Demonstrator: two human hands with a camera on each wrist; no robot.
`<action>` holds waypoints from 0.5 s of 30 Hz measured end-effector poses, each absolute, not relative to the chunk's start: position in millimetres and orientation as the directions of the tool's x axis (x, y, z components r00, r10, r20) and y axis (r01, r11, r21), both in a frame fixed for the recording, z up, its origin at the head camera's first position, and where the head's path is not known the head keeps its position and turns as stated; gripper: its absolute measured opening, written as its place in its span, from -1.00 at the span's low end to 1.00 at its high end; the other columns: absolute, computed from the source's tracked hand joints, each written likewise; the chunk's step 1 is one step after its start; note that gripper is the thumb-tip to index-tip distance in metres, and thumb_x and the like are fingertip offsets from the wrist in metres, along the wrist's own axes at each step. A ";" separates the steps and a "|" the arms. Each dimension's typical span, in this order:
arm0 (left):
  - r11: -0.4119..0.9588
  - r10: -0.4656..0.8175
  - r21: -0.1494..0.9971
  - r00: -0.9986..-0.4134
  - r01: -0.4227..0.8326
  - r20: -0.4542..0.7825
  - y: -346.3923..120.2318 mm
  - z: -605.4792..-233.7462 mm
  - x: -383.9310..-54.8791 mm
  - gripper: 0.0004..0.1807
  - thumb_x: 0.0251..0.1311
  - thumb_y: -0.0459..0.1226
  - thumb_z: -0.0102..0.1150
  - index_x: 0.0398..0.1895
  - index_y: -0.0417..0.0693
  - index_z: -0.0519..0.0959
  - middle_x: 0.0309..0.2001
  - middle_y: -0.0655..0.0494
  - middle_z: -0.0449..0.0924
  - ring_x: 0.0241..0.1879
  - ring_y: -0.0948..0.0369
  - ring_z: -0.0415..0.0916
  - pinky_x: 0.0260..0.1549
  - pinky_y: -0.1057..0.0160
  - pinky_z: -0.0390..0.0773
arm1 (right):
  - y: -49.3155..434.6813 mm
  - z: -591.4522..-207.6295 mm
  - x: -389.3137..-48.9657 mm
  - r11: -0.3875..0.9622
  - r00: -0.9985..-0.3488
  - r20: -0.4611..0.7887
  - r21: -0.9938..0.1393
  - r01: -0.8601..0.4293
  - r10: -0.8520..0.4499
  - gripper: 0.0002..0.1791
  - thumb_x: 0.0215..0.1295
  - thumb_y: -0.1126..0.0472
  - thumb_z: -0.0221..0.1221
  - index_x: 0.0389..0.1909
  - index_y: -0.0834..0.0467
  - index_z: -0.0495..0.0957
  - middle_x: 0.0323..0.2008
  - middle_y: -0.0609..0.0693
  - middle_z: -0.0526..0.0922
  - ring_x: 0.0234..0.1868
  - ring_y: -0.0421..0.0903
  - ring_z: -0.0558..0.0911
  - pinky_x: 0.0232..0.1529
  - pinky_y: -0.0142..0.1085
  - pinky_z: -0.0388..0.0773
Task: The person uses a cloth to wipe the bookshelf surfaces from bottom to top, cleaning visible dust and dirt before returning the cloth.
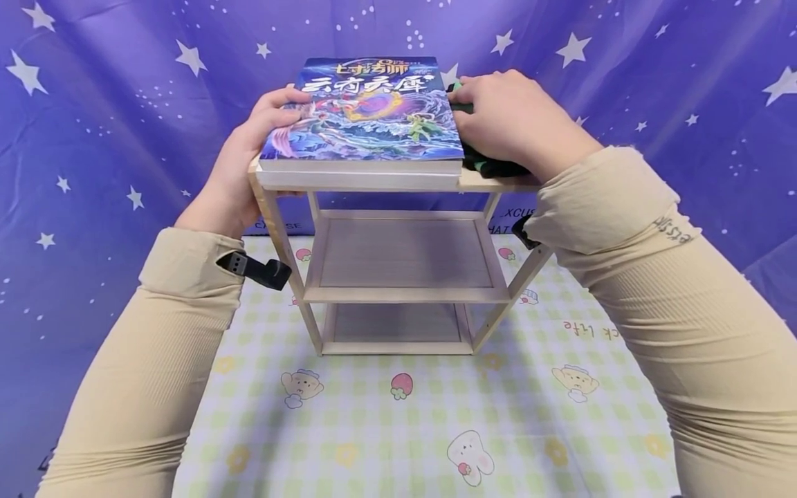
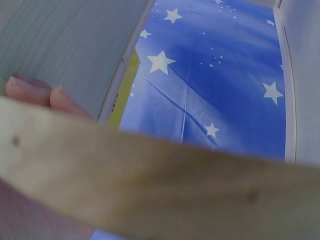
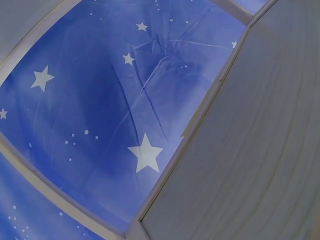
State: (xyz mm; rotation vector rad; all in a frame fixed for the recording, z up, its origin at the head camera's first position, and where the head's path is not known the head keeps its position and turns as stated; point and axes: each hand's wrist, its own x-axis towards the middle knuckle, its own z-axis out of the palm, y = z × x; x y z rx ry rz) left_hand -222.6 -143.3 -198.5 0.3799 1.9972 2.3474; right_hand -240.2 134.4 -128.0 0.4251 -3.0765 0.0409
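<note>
A three-tier wooden shelf (image 1: pixel 407 294) stands upright, a thick paperback book (image 1: pixel 373 124) with a colourful cover lying flat on its top. My left hand (image 1: pixel 258 131) grips the top's left end, with digits over the book's left edge. Some fingertips (image 2: pixel 67 102) show under the top board in the left wrist view, behind a blurred wooden leg. Right of the book lies a black-and-green item (image 1: pixel 492 166), apparently soft, its kind unclear. My right hand (image 1: pixel 510 117) holds it from above, thumb and forefinger bent at its left side. The right wrist view shows no hand.
The two lower tiers have grey panels (image 1: pixel 405 252) in pale frames. Under the shelf spreads a checked tablecloth (image 1: pixel 373 429) with cartoon prints. A purple-blue curtain (image 1: pixel 112 90) with white stars hangs behind. Black straps (image 1: pixel 264 271) stick out at the wrists.
</note>
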 end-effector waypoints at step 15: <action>-0.184 0.182 0.974 -0.970 0.130 0.164 -142.9 -199.7 -222.8 -0.76 0.36 -0.10 -0.01 0.05 0.29 0.49 0.52 0.49 -0.09 0.31 0.08 0.23 0.03 0.36 0.38 | 134.2 -126.0 -236.7 0.979 -0.978 0.042 -0.014 -0.203 -0.202 -0.42 0.48 0.06 -0.31 0.49 -0.05 0.20 0.51 0.12 0.16 0.41 0.33 0.27 0.34 0.15 0.23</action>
